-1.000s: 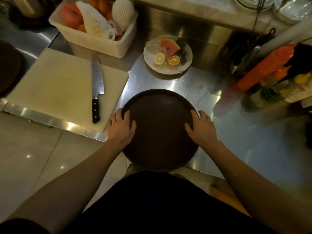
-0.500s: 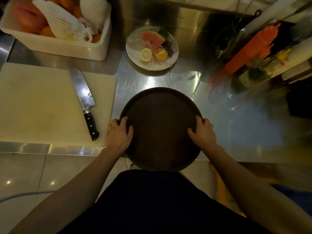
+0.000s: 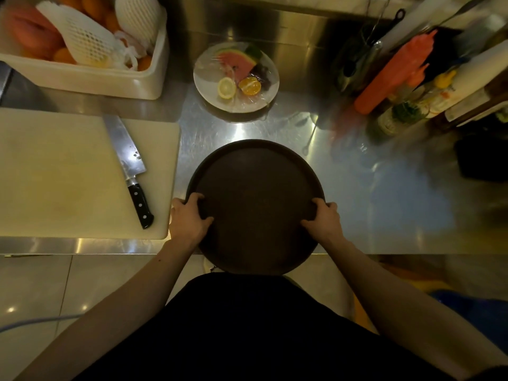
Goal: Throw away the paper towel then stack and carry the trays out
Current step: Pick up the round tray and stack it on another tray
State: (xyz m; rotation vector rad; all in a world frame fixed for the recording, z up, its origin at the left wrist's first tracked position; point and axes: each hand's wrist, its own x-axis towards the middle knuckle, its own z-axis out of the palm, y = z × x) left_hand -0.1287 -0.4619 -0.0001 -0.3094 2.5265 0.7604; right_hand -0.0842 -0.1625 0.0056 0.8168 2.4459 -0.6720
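Observation:
A round dark brown tray [image 3: 255,188] is in front of me, its near part hanging over the front edge of the steel counter [image 3: 371,204]. My left hand [image 3: 189,218] grips its left rim, thumb on top. My right hand [image 3: 321,218] grips the right rim the same way. I cannot tell whether more than one tray is in the stack. No paper towel is in view.
A cream cutting board [image 3: 63,171] with a large knife [image 3: 129,166] lies at the left. Behind it stands a cream tub of fruit [image 3: 90,78]. A wrapped fruit plate [image 3: 236,77] sits at the back, bottles [image 3: 393,75] at the right. Tiled floor lies below.
My fingers have gone from lying flat on the tray to curling round its rim on both sides. The view has swung so the counter edge runs level.

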